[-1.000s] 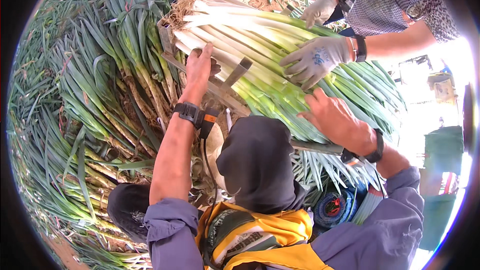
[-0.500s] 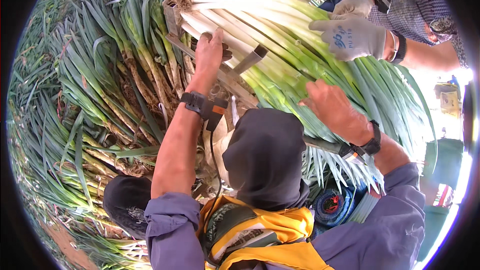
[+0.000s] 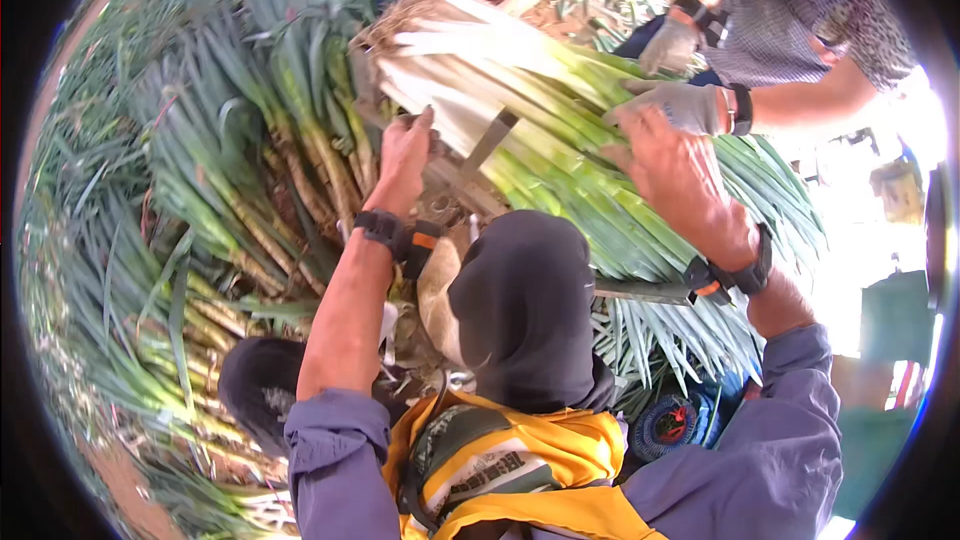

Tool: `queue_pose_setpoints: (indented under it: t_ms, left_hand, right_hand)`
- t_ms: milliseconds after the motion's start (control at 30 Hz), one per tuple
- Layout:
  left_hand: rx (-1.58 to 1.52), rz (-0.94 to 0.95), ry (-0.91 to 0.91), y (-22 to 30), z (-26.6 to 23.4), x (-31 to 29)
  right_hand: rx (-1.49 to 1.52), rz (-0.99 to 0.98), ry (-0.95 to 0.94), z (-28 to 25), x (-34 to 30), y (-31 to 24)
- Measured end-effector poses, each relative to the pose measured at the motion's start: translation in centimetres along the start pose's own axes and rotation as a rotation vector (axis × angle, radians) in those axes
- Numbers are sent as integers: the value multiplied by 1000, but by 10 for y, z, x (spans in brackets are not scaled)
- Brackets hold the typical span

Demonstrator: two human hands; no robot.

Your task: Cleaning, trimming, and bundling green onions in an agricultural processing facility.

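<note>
A thick bundle of long green onions (image 3: 540, 90) lies across a metal rack, white root ends to the far left and green leaves to the right. My left hand (image 3: 403, 165) is at the rack's left side by the white stalks, its fingers curled; what they hold is hidden. My right hand (image 3: 675, 170) rests on the green part with fingers stretched out, close against a co-worker's gloved hand (image 3: 690, 105). The co-worker's other gloved hand (image 3: 670, 45) is at the bundle's far side. A metal upright (image 3: 490, 140) of the rack stands in front of the stalks.
Untrimmed green onions with soil on them (image 3: 240, 210) are heaped along the left. My dark-clothed knee (image 3: 525, 310) is just below the rack. A blue roll of tape or twine (image 3: 665, 427) lies near my right elbow. Green containers (image 3: 893, 315) stand at the right edge.
My right hand has moved farther away over the leaves, up to the co-worker's gloved hand. My left hand has dropped slightly nearer. The whole view has shifted a little.
</note>
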State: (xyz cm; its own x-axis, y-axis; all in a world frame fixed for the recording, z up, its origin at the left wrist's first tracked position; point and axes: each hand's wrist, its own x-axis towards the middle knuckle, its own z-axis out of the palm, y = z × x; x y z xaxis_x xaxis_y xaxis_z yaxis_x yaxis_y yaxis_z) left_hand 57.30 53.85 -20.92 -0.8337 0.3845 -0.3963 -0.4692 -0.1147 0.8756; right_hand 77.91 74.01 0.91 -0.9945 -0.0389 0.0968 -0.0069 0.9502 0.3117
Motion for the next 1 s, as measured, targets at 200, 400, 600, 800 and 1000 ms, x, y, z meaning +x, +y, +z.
queue_pose_setpoints:
  t_ms: [200, 400, 600, 800, 1000]
  left_hand:
    - [46, -21, 7, -42, 5, -18]
    - [-109, -152, -14, -75, -9, -40]
    - [-245, -184, 12, -93, -30, -42]
    - [-169, -164, 47, -103, -53, -37]
    - [-175, -181, 57, -70, -38, -58]
  right_hand:
    - [-478, 37, 58, 16, 35, 8]
    - [-509, -6, 8, 16, 46, -5]
    - [-392, -35, -140, 19, 43, 1]
    - [-559, -208, -11, 10, 62, 14]
    - [-623, -55, -32, -14, 59, 53]
